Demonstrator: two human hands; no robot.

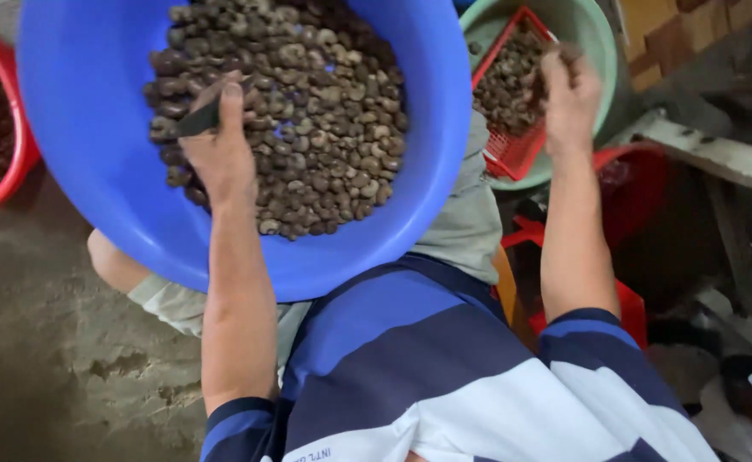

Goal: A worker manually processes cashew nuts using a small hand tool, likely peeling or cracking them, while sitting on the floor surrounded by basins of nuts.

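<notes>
A big blue plastic basin (94, 145) rests on my lap, heaped with brown and pale nuts (324, 128). My left hand (220, 145) lies on the pile at its left side, closed around a dark, flat tool (198, 121) pinned under the thumb. My right hand (571, 94) reaches out to the right over a red mesh basket (513, 154) of dark nuts that sits inside a pale green basin (598, 34). Its fingers are bunched and blurred above the basket; what they hold is unclear.
A red basin (4, 171) with dark contents sits at the left edge. Rough concrete floor (51, 342) lies below it. Red plastic items (632, 184) and a pale wooden plank (709, 154) crowd the right side. I wear a blue-and-white striped shirt.
</notes>
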